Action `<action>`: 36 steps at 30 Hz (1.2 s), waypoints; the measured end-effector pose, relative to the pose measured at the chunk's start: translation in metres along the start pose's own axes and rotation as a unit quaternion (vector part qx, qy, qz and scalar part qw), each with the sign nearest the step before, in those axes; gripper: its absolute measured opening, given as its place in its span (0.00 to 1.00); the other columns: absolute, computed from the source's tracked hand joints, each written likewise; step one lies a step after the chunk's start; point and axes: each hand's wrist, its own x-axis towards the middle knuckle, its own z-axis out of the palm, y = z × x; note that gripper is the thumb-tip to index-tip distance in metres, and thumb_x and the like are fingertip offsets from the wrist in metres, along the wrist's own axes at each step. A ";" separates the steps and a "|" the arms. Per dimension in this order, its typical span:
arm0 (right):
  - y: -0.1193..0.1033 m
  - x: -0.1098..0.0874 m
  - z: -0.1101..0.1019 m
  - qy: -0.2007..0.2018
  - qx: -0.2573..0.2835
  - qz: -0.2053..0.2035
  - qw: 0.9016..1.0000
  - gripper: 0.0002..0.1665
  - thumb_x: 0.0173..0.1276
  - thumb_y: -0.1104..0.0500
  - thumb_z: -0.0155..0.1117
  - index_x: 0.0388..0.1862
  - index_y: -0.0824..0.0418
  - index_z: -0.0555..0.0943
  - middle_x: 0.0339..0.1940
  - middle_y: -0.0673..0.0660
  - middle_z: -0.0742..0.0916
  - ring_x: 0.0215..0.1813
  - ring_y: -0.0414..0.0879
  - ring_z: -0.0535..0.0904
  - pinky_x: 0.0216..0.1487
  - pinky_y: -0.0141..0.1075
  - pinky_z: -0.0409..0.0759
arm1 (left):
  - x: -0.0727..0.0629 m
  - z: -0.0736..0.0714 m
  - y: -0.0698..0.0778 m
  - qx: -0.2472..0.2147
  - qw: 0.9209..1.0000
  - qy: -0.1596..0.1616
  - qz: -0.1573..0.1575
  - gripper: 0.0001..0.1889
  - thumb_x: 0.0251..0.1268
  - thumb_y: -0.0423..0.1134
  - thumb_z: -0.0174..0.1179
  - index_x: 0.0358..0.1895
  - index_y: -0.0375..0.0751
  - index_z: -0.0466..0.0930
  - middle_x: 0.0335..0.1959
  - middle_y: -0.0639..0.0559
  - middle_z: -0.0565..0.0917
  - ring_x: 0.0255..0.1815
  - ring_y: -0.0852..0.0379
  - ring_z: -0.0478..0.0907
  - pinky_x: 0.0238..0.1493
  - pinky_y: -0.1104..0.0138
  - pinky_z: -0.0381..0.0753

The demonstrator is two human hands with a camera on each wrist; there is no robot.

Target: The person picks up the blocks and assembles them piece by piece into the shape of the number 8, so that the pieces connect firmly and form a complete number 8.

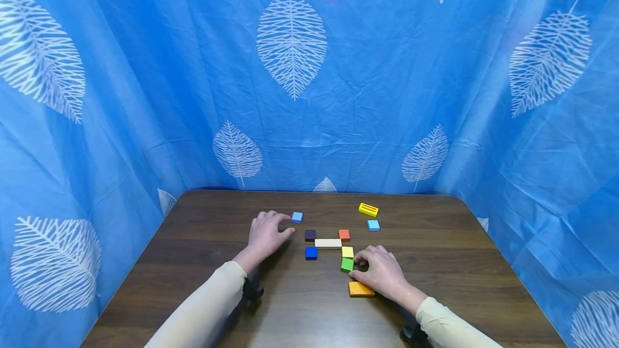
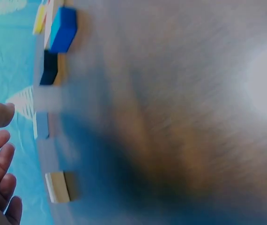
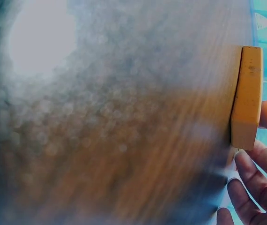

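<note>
Thumb and fingertips of my right hand [image 1: 382, 272] pinch the right side of a green block [image 1: 347, 265], slightly turned, just in front of a pale yellow block [image 1: 347, 252]. An orange block [image 1: 361, 289] lies below that hand; in the right wrist view the same orange block [image 3: 247, 98] hides the green one. My left hand [image 1: 267, 232] hovers with thumb and fingers spread apart and holds nothing. Its index fingertip is next to a light blue block [image 1: 297, 217]; whether they touch I cannot tell. A wood-coloured block [image 2: 57, 187] shows below the light blue one in the left wrist view.
A long cream block [image 1: 328, 244] lies between a black block [image 1: 310, 236], a dark blue block [image 1: 311, 253] and a red block [image 1: 344, 235]. Farther back are a striped yellow block [image 1: 368, 209] and another light blue block [image 1: 373, 225]. A blue curtain [image 1: 338, 149] surrounds the brown table [image 1: 193, 262].
</note>
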 end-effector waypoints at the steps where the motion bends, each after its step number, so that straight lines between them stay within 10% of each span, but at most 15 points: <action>1: 0.000 0.000 0.000 0.000 0.000 0.001 1.000 0.17 0.52 0.44 0.82 0.36 0.50 0.87 0.30 0.40 0.77 0.39 0.41 0.71 0.42 0.43 0.69 | 0.004 -0.001 -0.001 0.004 1.000 -0.002 -0.002 0.19 0.67 0.52 0.69 0.57 0.50 0.86 0.55 0.48 0.83 0.57 0.45 0.71 0.58 0.50 0.69; 22: -0.006 0.002 0.001 -0.012 0.003 0.002 1.000 0.18 0.53 0.44 0.82 0.37 0.50 0.87 0.31 0.41 0.79 0.39 0.41 0.72 0.43 0.43 0.70 | 0.043 0.009 -0.012 0.081 0.992 -0.096 0.020 0.26 0.70 0.49 0.66 0.69 0.47 0.79 0.62 0.42 0.79 0.67 0.38 0.67 0.67 0.45 0.64; 36: -0.002 0.001 -0.001 -0.001 -0.003 0.009 1.000 0.17 0.53 0.45 0.82 0.37 0.50 0.87 0.30 0.41 0.79 0.39 0.41 0.72 0.43 0.43 0.70 | 0.048 0.017 -0.008 0.073 0.995 -0.073 -0.002 0.21 0.66 0.52 0.69 0.56 0.46 0.86 0.58 0.45 0.81 0.66 0.41 0.67 0.68 0.45 0.62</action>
